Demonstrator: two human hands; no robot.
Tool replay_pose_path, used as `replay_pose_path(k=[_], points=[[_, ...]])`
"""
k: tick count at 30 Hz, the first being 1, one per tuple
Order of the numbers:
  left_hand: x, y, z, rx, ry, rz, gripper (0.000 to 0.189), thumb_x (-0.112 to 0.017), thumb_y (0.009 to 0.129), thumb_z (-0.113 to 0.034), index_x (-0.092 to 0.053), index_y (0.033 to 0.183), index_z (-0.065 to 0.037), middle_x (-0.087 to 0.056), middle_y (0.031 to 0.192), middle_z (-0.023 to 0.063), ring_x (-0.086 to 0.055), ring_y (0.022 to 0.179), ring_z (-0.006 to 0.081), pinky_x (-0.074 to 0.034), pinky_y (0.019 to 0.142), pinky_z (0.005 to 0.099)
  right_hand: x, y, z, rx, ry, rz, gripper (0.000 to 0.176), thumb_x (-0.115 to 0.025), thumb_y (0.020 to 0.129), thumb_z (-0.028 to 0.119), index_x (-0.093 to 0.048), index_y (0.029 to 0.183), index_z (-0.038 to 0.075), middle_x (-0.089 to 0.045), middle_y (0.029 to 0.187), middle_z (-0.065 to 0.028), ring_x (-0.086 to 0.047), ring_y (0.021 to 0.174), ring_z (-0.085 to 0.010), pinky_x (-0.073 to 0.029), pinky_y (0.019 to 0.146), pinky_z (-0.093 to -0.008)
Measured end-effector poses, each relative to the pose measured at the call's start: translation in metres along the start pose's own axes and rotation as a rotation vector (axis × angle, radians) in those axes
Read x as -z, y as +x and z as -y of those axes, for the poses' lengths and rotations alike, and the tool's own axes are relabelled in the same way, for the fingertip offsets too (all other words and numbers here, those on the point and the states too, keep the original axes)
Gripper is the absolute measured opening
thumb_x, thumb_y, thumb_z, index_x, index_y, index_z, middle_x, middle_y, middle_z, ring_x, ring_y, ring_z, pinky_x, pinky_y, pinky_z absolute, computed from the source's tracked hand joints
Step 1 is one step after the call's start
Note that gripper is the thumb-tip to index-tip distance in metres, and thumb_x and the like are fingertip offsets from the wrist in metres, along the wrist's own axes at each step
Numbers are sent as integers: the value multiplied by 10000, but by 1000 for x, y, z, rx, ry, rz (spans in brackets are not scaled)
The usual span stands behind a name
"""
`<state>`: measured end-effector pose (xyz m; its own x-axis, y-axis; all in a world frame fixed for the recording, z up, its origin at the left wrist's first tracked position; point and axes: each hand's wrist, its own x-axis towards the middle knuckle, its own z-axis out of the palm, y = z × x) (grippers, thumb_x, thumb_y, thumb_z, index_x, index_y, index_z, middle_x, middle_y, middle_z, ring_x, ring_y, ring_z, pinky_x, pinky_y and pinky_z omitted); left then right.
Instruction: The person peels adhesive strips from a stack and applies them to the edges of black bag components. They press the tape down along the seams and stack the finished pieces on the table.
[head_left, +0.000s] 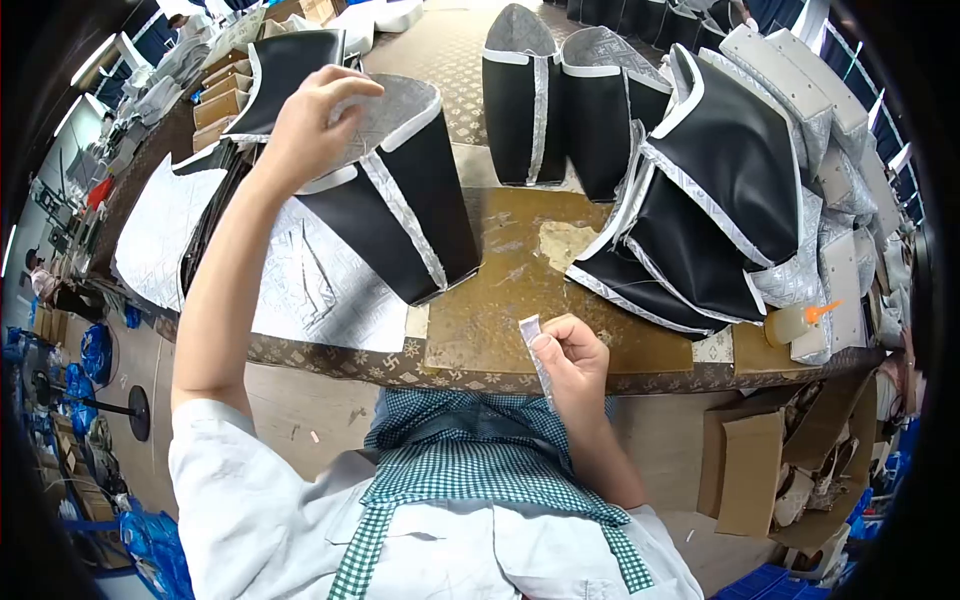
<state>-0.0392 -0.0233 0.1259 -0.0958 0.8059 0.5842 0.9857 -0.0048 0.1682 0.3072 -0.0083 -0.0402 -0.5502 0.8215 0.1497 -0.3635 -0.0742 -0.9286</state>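
Note:
My left hand (308, 120) reaches out over the table and grips the top edge of a black box-shaped piece with silver patterned trim (400, 200), which stands tilted on the brown worktop (510, 300). Close to my body at the table's front edge, my right hand (572, 362) pinches a narrow silver patterned strip (536, 352) between thumb and fingers. The strip hangs down past the table edge.
Two more black-and-silver pieces (560, 105) stand upright at the back. A heap of similar pieces (715, 200) lies at the right, with a glue bottle with an orange tip (800, 320) beside it. Silver patterned sheets (300, 285) lie at the left. Cardboard boxes (750, 470) sit below right.

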Motion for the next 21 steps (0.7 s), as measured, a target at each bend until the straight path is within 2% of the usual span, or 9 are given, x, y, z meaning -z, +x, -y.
replay_pose_path(k=[2,3,4,5,7,8,12,21], points=[[9,-14,-29,335,-358,167,322,-634,934,-309,-699,1080,-29,-694,963,119,-641,921,196,-488,844,302,-5,5,-2,-48,-24,8,100,-654,915,33,-589,839,32,-539,750,49,-462,639,-7,-354,555,-170],[11,-19,-33,287,-387,241,502,-603,941,-468,-692,1068,9,-694,857,89,-616,812,141,-481,763,282,-12,10,2,-60,-21,15,112,-662,920,60,-592,835,36,-531,704,66,-445,614,2,-334,535,-167],[6,-24,-33,181,-404,239,512,-595,944,-477,-689,1066,11,-680,850,71,-589,750,117,-474,705,264,-16,15,-1,-62,-22,29,120,-669,918,69,-596,831,34,-533,702,68,-443,613,5,-334,533,-168],[9,-25,-38,222,-509,352,499,-629,926,-473,-682,949,22,-601,729,17,-498,660,85,-425,610,254,-20,20,-3,-62,-24,42,128,-676,917,79,-599,826,32,-535,700,70,-440,611,7,-334,531,-168],[5,-26,-31,183,-554,433,475,-660,917,-438,-634,818,26,-479,634,-29,-407,627,69,-359,554,267,-32,32,-3,-45,-60,52,148,-692,913,108,-616,817,26,-547,690,72,-445,605,10,-344,529,-165],[5,-26,-31,173,-551,425,438,-676,917,-373,-585,753,23,-396,596,-37,-347,606,72,-315,523,290,-38,39,-3,-34,-70,60,153,-695,913,116,-621,816,24,-552,691,72,-450,605,9,-348,529,-164],[1,-21,-28,228,-470,411,360,-664,926,-297,-596,775,23,-404,589,-17,-350,594,75,-326,519,290,-64,61,-8,-32,-41,80,176,-712,904,142,-634,801,23,-549,667,73,-447,594,9,-346,517,-167],[0,-25,-25,210,-502,386,383,-654,933,-305,-579,744,20,-389,565,-11,-334,574,74,-309,497,292,-98,93,-14,-13,-90,70,214,-723,885,159,-629,755,17,-563,636,59,-456,582,-4,-372,510,-192]])
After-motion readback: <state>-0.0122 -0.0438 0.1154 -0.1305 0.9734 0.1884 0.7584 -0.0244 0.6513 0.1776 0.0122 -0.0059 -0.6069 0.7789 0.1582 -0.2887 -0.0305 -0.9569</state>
